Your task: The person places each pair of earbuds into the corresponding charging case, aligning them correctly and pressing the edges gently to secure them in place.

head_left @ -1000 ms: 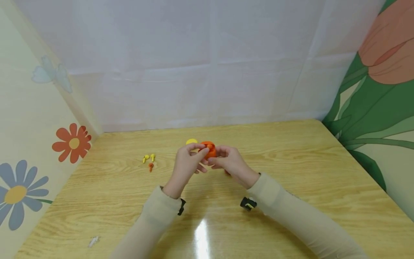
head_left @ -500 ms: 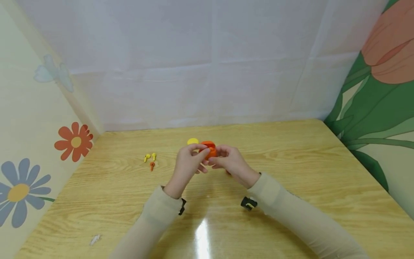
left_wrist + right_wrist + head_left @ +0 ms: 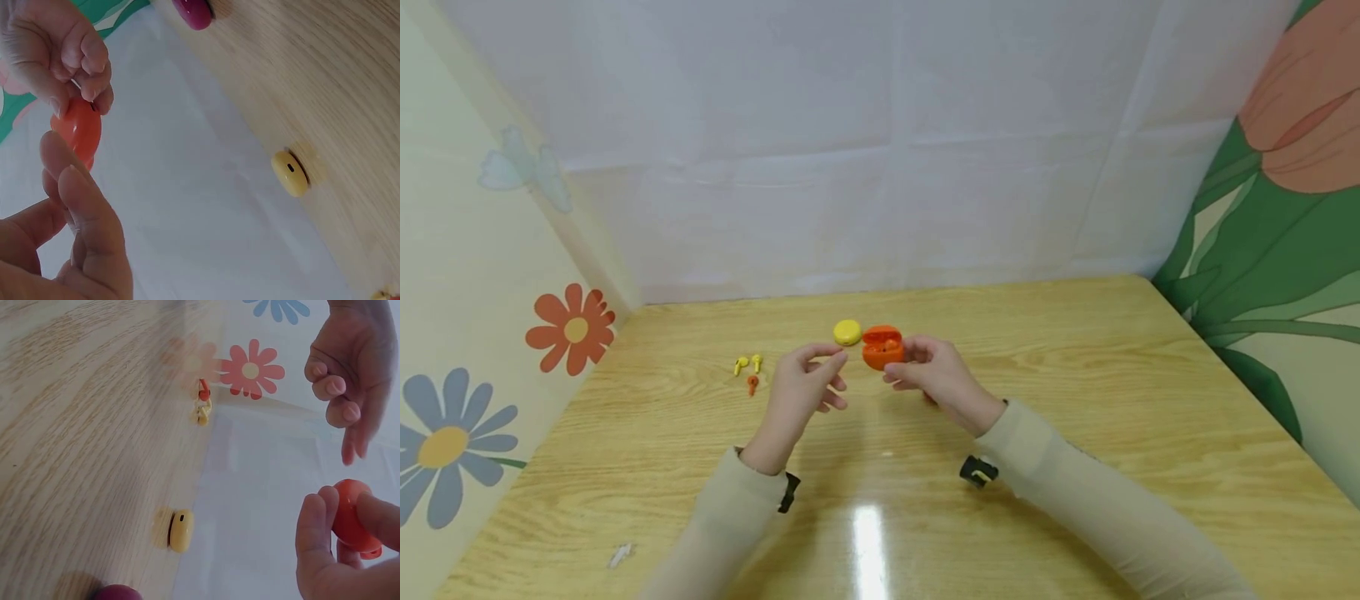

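Observation:
My right hand (image 3: 943, 375) holds an orange earbud case (image 3: 880, 354) above the table, its lid raised. What looks like an orange earbud shows inside; details are too small to tell. Thumb and fingers grip the case (image 3: 351, 519) in the right wrist view. My left hand (image 3: 801, 387) hovers just left of the case, apart from it, fingers loosely bent, with nothing seen between them. Behind the hands a closed yellow case (image 3: 847, 332) lies on the table. To the left lie two yellow earbuds (image 3: 757, 362) and one orange earbud (image 3: 752, 384).
A purple-red case (image 3: 195, 14) lies on the table, mostly hidden behind my right hand in the head view. A small white mark or scrap (image 3: 621, 555) is at the front left of the wooden table (image 3: 1075, 375). A white sheet (image 3: 880, 208) hangs behind it.
My left hand has let go and drawn back to the left and slightly down, uncovering the inside of the orange case. My right hand holds the case in nearly the same place.

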The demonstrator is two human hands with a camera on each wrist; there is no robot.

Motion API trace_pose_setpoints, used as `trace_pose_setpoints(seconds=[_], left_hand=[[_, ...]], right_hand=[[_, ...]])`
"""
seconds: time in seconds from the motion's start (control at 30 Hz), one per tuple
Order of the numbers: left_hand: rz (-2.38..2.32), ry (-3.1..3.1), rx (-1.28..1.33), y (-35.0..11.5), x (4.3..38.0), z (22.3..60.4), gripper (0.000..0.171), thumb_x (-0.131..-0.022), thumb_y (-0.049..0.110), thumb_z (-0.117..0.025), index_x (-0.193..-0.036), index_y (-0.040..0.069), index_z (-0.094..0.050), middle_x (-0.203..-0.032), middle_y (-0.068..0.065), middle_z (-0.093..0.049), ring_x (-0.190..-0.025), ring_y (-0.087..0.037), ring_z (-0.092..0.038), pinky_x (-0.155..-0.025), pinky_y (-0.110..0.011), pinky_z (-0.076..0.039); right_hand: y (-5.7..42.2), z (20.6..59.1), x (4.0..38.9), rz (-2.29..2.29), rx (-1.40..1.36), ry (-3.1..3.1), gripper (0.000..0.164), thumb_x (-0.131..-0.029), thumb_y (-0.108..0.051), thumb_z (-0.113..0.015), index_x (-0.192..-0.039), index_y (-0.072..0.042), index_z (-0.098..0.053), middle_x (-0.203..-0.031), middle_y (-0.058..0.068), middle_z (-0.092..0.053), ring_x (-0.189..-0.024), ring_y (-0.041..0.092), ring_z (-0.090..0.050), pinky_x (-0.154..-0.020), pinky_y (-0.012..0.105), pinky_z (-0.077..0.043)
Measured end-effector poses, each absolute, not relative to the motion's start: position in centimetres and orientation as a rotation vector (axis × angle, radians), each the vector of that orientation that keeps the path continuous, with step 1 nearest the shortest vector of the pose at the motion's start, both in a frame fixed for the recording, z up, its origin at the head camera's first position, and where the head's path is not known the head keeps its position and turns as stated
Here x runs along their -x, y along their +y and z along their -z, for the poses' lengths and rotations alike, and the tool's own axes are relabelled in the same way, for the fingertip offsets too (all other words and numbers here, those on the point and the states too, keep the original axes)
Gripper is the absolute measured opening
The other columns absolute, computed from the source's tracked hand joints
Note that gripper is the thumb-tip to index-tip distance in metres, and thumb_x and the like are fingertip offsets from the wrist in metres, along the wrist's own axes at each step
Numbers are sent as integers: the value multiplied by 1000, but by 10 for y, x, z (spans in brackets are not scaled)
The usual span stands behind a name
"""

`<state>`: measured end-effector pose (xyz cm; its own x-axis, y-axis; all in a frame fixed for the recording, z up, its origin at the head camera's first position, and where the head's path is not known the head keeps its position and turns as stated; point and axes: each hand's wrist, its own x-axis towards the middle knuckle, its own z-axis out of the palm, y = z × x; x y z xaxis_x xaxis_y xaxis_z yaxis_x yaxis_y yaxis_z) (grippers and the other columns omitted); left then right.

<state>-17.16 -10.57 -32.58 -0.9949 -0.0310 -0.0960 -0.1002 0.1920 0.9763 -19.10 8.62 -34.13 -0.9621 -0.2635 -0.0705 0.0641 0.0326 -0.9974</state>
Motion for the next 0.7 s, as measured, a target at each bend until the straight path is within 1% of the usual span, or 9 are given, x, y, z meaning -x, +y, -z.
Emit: trace_pose_setpoints(seconds=[0.3, 0.5, 0.7], left_hand=[[-1948, 2378, 214, -129, 169, 328, 29, -97, 19, -61, -120, 0, -63, -60, -1, -60, -44, -11, -61, -44, -22, -45], [-1902, 2405, 228, -143, 168, 330, 30, -99, 20, -59, -121, 0, -61, -62, -1, -61, -47, -12, -62, -47, -23, -47], [-1860, 2443, 242, -155, 166, 329, 31, -99, 21, -58, -122, 0, -60, -64, -1, -61, -48, -12, -63, -48, -23, -47]], right_hand=[[87, 340, 191, 2026, 190, 2056, 31, -91, 2, -65, -119, 10, -55, -110, 19, -64, -83, 16, -67, -80, 36, -56], [88, 339, 191, 2031, 184, 2049, 31, -91, 2, -64, -120, 10, -55, -110, 18, -64, -83, 16, -67, -81, 37, -55], [88, 340, 192, 2047, 183, 2041, 31, -91, 3, -63, -120, 11, -54, -108, 18, -64, -82, 15, -67, -80, 37, -55]])
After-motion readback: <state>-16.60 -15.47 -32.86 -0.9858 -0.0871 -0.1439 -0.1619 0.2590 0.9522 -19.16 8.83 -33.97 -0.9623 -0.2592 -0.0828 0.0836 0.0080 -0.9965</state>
